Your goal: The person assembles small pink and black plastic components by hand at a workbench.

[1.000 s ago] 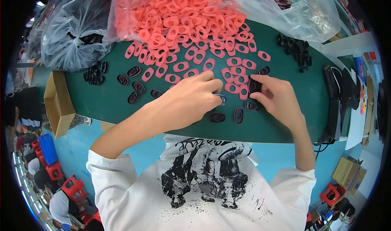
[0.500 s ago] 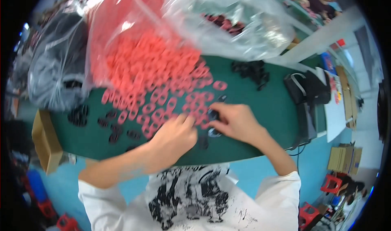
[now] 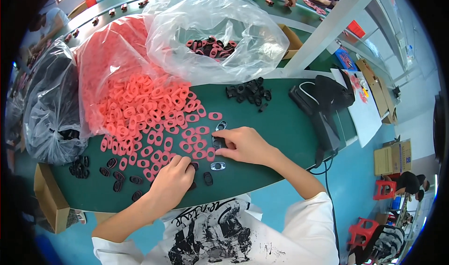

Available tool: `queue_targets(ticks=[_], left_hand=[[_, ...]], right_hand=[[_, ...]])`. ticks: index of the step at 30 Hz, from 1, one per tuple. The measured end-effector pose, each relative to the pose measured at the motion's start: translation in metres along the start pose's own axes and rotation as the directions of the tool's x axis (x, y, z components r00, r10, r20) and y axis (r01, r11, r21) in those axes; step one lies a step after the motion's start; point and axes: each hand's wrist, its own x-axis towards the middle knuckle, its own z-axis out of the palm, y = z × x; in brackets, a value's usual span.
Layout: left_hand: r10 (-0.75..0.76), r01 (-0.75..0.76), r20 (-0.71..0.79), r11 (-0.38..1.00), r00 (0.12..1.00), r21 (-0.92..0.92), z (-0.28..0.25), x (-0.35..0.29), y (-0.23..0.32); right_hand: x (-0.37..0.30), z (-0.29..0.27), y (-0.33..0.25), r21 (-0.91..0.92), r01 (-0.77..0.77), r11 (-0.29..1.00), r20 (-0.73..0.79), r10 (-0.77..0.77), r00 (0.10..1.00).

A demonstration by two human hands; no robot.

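In the head view, the person's right hand (image 3: 248, 146) grasps a black piece (image 3: 218, 143) between thumb and forefinger, over the green table (image 3: 280, 129) and just right of a group of loose pink rings (image 3: 199, 144). A glossy dark oval (image 3: 218, 166) lies near the thumb, and another (image 3: 221, 125) lies above the forefinger. The left hand (image 3: 172, 183) has its fingers curled together at the lower edge of the pink rings; whether it grips anything, I cannot tell. A small black part (image 3: 208, 178) lies between the hands, toward the table's near edge.

The pink rings spill from a pink-filled bag (image 3: 112, 50). Beside it, a clear bag (image 3: 262, 36) holds pink and black pieces. A dark-filled bag (image 3: 49, 101) stands at the far left, and a heap of black clips (image 3: 250, 91) lies beyond the right hand.

For writing, the white shirt (image 3: 299, 223) carries a line of black script above a black printed picture, partly broken by folds. The black pouch (image 3: 329, 92) at right bears a pale mark too small to read.
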Motion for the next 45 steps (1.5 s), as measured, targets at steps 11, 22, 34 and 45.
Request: queue_targets(ticks=[11, 22, 34, 45], left_hand=[[-0.126, 0.114, -0.077, 0.983, 0.989, -0.144, 0.009, 0.011, 0.005], [-0.142, 0.121, -0.114, 0.978, 0.983, -0.169, 0.011, 0.009, 0.000], [-0.088, 0.067, -0.149, 0.987, 0.985, -0.144, 0.014, 0.005, 0.001], [-0.132, 0.113, -0.064, 0.965, 0.989, -0.235, 0.011, 0.006, -0.001]], right_hand=[[-0.001, -0.002, 0.007, -0.014, 0.023, 1.000, -0.062, -0.024, 0.998], [-0.028, -0.038, 0.027, 0.187, -0.091, 0.978, -0.404, 0.161, 0.900], [-0.034, -0.018, 0.043, -0.086, -0.034, 0.996, -0.379, -0.002, 0.925], [-0.029, -0.023, 0.016, 0.002, -0.087, 0.996, -0.176, 0.086, 0.981]])
